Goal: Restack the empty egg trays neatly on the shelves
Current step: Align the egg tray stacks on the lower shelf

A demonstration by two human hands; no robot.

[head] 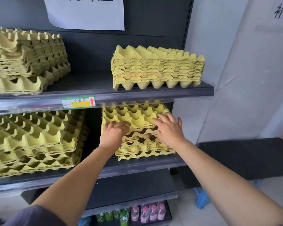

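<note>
Yellow pulp egg trays stand in stacks on two dark shelves. On the middle shelf at the right is an uneven stack [142,144]; its top tray [134,115] sits skewed over the ones below. My left hand [113,132] curls its fingers over the top tray's front left edge. My right hand [168,128], a ring on one finger, lies flat with spread fingers on the tray's front right corner. A bigger stack [34,141] is to the left on the same shelf. The upper shelf carries a neat stack [157,67] at the right and a sagging stack [26,61] at the left.
A price label [78,102] is clipped to the upper shelf's front rail [137,95]. A white paper sheet [87,12] hangs on the back panel. Bottles [147,212] fill the bottom shelf. A dark board [245,157] lies at the right, a blue stool [202,199] beneath it.
</note>
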